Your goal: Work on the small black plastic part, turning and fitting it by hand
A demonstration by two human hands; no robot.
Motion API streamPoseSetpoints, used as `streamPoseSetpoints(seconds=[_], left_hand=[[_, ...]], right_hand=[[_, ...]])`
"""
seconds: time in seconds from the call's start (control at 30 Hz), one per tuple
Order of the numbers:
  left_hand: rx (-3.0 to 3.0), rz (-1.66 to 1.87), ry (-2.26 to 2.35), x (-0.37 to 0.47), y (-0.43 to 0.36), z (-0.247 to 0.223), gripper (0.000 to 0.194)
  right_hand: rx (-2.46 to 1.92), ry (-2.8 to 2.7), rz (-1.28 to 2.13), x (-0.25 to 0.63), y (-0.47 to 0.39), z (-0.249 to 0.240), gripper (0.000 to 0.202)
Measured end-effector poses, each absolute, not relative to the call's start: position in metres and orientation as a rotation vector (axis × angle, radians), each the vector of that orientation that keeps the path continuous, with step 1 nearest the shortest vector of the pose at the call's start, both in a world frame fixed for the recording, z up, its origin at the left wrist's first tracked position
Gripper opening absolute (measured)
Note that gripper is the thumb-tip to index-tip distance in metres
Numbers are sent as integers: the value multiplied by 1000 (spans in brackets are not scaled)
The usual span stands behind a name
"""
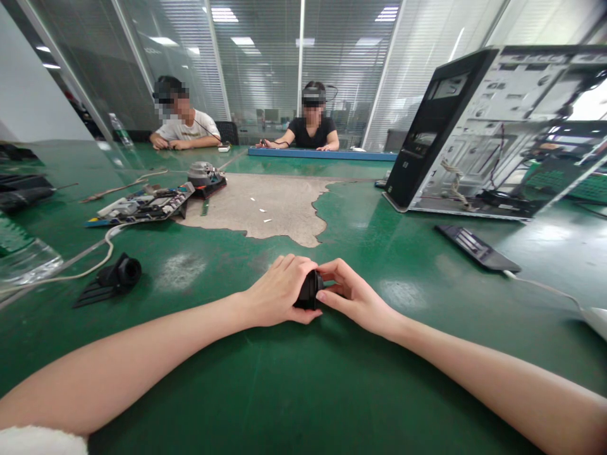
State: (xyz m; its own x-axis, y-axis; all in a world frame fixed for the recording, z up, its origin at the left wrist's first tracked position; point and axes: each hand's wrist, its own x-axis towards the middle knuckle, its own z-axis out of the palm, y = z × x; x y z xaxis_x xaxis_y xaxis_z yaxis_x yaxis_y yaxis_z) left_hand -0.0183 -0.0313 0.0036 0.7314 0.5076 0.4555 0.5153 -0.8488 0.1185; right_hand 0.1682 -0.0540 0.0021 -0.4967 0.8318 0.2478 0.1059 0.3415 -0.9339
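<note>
A small black round part point(309, 291) is held between my two hands near the middle of the green table point(227, 392). My left hand point(279, 291) wraps round it from the left, thumb below and fingers over the top. From the right, my right hand point(353, 296) pinches its edge with thumb and fingertips. The fingers hide much of the part. Further left lies a black object with a round opening and a flat slatted piece point(114, 278).
A circuit board point(142, 205) and a metal cooler-like part point(206, 177) stand back left. An open computer case point(474, 139) is at the right, with a black slotted device point(477, 246) before it. A plastic bottle point(28, 253) lies left. Two people sit across the table.
</note>
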Motion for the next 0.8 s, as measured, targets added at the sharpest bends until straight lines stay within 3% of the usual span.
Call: streamPoseSetpoints(seconds=[0.13, 0.33, 0.8], left_hand=[[-2894, -752, -853, -18, -31, 4, 60], [-2902, -775, -841, -18, -31, 4, 60], [-2885, -754, -854, -18, -31, 3, 58]], right_hand=[[-744, -1865, 1136, 168, -54, 2, 30], [-736, -1830, 1140, 168, -51, 0, 19], [-748, -1911, 1061, 168, -56, 3, 31]])
